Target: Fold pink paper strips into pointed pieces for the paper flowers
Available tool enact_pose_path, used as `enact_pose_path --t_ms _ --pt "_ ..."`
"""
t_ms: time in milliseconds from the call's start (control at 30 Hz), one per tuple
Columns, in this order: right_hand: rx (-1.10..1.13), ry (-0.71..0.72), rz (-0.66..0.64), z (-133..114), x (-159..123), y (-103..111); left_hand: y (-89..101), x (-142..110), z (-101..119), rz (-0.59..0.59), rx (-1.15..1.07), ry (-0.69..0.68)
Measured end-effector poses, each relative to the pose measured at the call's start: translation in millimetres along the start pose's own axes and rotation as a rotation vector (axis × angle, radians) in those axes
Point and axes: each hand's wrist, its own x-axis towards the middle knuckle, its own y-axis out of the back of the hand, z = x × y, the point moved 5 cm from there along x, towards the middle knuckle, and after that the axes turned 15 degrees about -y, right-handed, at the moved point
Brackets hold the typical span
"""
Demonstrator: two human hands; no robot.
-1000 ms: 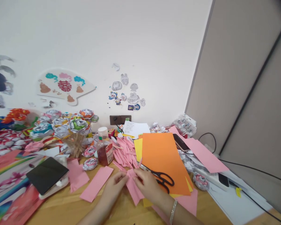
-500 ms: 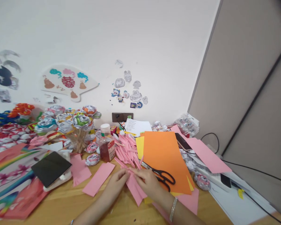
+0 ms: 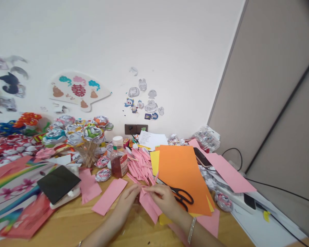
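Observation:
Between my hands is a piece of pink paper (image 3: pixel 149 206), creased, its lower end hanging toward me. My left hand (image 3: pixel 128 198) pinches its upper left edge, the fingertips partly hidden. My right hand (image 3: pixel 163 199) grips the upper right edge between thumb and fingers. Just beyond lies a heap of folded pink paper strips (image 3: pixel 141 164). Black-handled scissors (image 3: pixel 184 198) rest beside my right hand, on an orange sheet (image 3: pixel 181 171). Left of my left hand is a flat pink paper rectangle (image 3: pixel 110 196).
A bottle of reddish liquid (image 3: pixel 118 164) stands behind my left hand. Farther left are a black tablet-like device (image 3: pixel 58 183) and paper flowers (image 3: pixel 92 132) on sticks. A phone (image 3: pixel 202 157), a power strip (image 3: pixel 237 199) and cables lie to the right.
The view has shifted slightly, so the scene sits a little farther right. My right fingers have moved a little along the paper's top edge; both hands still hold the pink paper.

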Motion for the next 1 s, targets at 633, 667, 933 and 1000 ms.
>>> enact_pose_path --t_ms 633,667,933,1000 --pt "0.184 -0.251 -0.076 15.7 4.7 -6.2 -10.8 -3.7 16.3 -0.146 0.392 -0.115" --pt "0.2 -0.261 -0.082 16.2 4.8 -6.3 -10.9 -3.6 16.3 -0.15 0.401 -0.12" --pt "0.196 -0.296 -0.069 18.2 5.0 -5.4 -9.6 -0.3 10.3 -0.219 0.468 -0.158" --pt "0.188 -0.294 -0.074 17.9 4.8 -5.6 -9.7 -0.1 9.0 -0.225 0.462 -0.163"
